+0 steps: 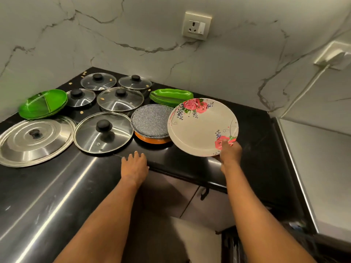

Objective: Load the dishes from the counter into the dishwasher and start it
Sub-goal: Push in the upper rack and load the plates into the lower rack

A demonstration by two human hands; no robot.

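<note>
1. My right hand [228, 150] pinches the near rim of the round white plate with pink rose print [201, 126]. The thumb lies on top, over the lower rose, and the fingers are hidden beneath.
2. That plate is over the right part of the glossy black stone counter [57, 186]. It is tilted with its face toward me and its far rim raised, and its left rim overlaps my view of the speckled grey round plate [151, 123], which sits on an orange dish [152, 140].
3. My left hand [135, 164] holds nothing. Its fingers are loosely spread at the counter's near edge, but I cannot tell whether they touch it.
4. The plate is round, so it has no long axis; what matters is its tilt and my grip on the near rim. I cannot see the dishwasher plainly. A dark gap low on the near right may be it, so I judge the plate must swing down and right, away from the other dishes.
5. For the next dish, my left hand is the nearer one: the speckled plate lies just beyond it and slightly right.
6. I can read no brand, label or writing anywhere, not even on the white wall socket [196, 25].
</note>
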